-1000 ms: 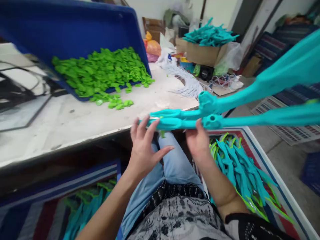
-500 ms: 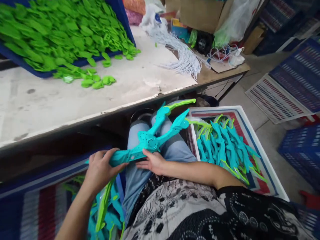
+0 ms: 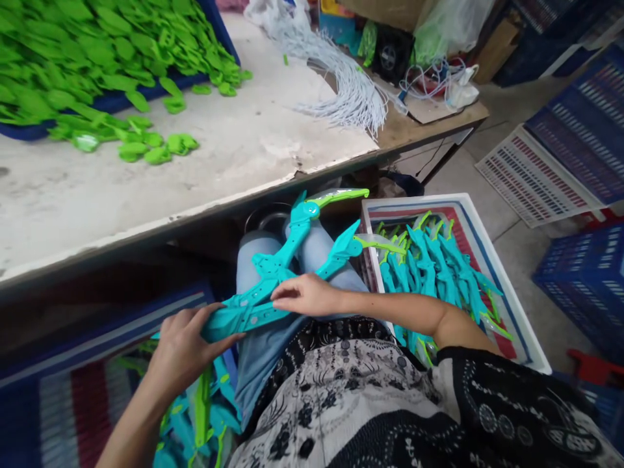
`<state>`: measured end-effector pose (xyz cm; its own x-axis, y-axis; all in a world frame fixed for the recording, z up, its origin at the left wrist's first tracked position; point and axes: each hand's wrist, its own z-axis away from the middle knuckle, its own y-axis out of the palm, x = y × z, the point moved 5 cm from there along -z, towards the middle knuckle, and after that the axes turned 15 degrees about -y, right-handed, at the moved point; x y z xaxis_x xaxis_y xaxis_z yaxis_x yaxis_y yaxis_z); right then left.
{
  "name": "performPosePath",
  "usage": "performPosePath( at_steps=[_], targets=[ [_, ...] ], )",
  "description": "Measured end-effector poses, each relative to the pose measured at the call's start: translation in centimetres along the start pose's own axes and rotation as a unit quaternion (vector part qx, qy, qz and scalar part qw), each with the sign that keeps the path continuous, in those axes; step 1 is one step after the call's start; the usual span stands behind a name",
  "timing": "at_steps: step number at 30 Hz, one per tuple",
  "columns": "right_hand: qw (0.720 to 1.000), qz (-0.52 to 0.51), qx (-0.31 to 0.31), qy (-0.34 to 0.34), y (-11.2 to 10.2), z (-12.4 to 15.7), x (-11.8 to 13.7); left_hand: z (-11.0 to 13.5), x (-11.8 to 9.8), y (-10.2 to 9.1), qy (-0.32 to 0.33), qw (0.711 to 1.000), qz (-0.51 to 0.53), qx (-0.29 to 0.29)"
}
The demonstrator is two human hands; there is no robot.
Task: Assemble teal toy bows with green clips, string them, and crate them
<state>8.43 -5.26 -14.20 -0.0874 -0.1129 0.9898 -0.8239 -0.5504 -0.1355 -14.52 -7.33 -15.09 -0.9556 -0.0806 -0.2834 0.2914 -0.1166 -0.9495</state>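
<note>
Two turquoise plastic toy bows (image 3: 277, 263) with lime green tips lie across my lap, crossing each other and spreading apart toward the far right. My left hand (image 3: 188, 338) is wrapped round their near left ends, thumb underneath. My right hand (image 3: 309, 296) has its fingers closed on the nearer bow around its middle, covering part of it. Clear plastic film hangs along the green tip (image 3: 380, 243) of the nearer one. Between my arms, below the bows, more turquoise and green pieces (image 3: 199, 409) fill a crate at my left side.
A white crate (image 3: 517, 305) at my right holds several similar bows (image 3: 439, 266). On the worktable (image 3: 234, 143) are a blue bin (image 3: 214, 26) of green plastic parts (image 3: 121, 45), a bundle of white strings (image 3: 351, 97) and a small fan (image 3: 390, 55). Blue crates (image 3: 585, 273) stand on the floor.
My right hand has moved from under the bows' middle to on top of the nearer one. The two bows have spread further apart. The view has shifted slightly.
</note>
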Motion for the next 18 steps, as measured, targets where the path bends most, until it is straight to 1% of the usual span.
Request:
performPosePath(
  at_steps=[1,2,4,6,7,8,9,10,11,13,15,16,17,18],
  targets=[
    [0.995,0.078,0.003,-0.062,-1.2,-1.1,1.3,0.6,0.0,-0.2,-0.002,1.0,0.001,0.006],
    [0.981,0.153,0.011,-0.117,-2.4,-2.3,2.4,1.2,-0.1,-0.3,-0.002,1.0,0.005,0.019],
    [0.939,0.283,0.054,-0.189,-4.0,-4.9,3.2,2.6,-0.3,-0.2,-0.005,0.997,0.017,0.069],
    [0.894,0.374,0.131,-0.209,-4.6,-7.6,2.1,3.8,-0.1,0.4,-0.033,0.989,0.033,0.14],
    [0.877,0.401,0.172,-0.201,-4.7,-8.7,1.2,4.4,0.1,0.9,-0.058,0.982,0.041,0.176],
    [0.866,0.415,0.206,-0.188,-4.6,-9.6,0.1,4.9,0.4,1.4,-0.085,0.973,0.047,0.21],
    [0.861,0.421,0.228,-0.172,-4.5,-10.1,-0.8,5.5,0.7,2.0,-0.109,0.964,0.052,0.238],
    [0.86,0.423,0.238,-0.16,-4.3,-10.4,-1.6,5.9,1.0,2.5,-0.125,0.957,0.058,0.257],
    [0.861,0.423,0.237,-0.153,-4.3,-10.5,-2.1,6.4,1.3,2.9,-0.134,0.953,0.063,0.264],
    [0.862,0.428,0.221,-0.158,-4.3,-10.1,-2.7,6.9,1.6,3.2,-0.135,0.955,0.065,0.256],
    [0.86,0.44,0.201,-0.164,-4.7,-9.5,-3.0,6.7,1.8,2.7,-0.138,0.958,0.05,0.245],
    [0.86,0.445,0.189,-0.164,-5.0,-9.2,-3.2,6.3,1.8,2.2,-0.147,0.959,0.037,0.238],
    [0.86,0.449,0.177,-0.164,-5.4,-9.1,-3.3,5.5,1.7,1.6,-0.154,0.962,0.026,0.223],
    [0.861,0.451,0.168,-0.166,-5.7,-9.1,-3.4,4.4,1.4,0.9,-0.152,0.969,0.021,0.194]
  ],
)
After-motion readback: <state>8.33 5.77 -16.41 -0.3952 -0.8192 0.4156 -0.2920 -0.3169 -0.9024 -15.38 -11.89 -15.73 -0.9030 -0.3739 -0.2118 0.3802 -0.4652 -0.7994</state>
